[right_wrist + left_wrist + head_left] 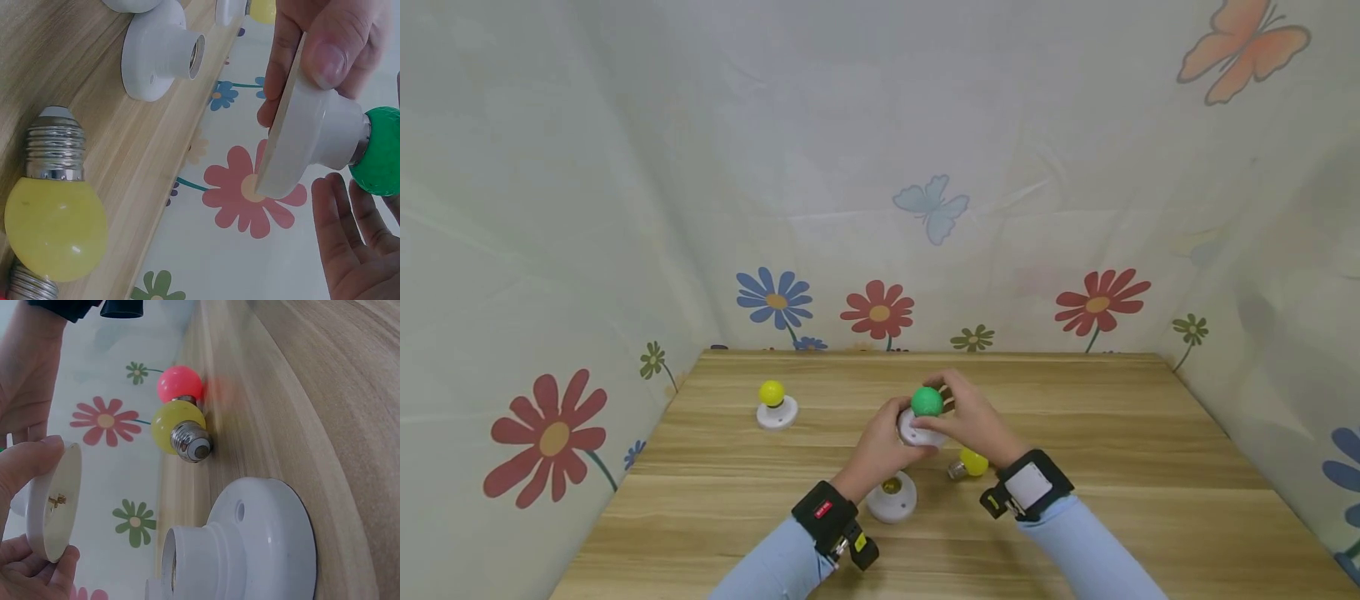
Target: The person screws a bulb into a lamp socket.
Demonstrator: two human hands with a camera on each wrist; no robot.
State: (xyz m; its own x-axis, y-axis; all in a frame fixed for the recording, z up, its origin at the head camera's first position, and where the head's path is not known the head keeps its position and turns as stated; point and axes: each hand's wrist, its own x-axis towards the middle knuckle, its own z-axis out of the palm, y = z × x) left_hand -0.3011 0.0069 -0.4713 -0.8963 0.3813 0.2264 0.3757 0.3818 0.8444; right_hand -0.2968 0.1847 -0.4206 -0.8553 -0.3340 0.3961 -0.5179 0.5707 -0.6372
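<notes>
My left hand [880, 446] grips a round white lamp holder [294, 140] by its base, raised over the table. Its thumb lies on one face and the fingers on the other. A green bulb [927, 402] sits upright in that holder's socket. The thumb and fingers of my right hand [976, 414] are round the bulb; in the right wrist view its outer fingers extend loosely beneath. The left wrist view shows the holder's hollow underside with a brass contact. Below the hands, a second white lamp holder [904, 505] stands on the table without a bulb.
A loose yellow bulb [975, 462] lies on its side under my right hand. Beyond it is a pink-red bulb [180, 384]. At the far left of the wooden table [700, 467] stands a white holder [777, 417] with a yellow bulb [771, 392]. Flower-printed cloth [820, 167] hangs behind.
</notes>
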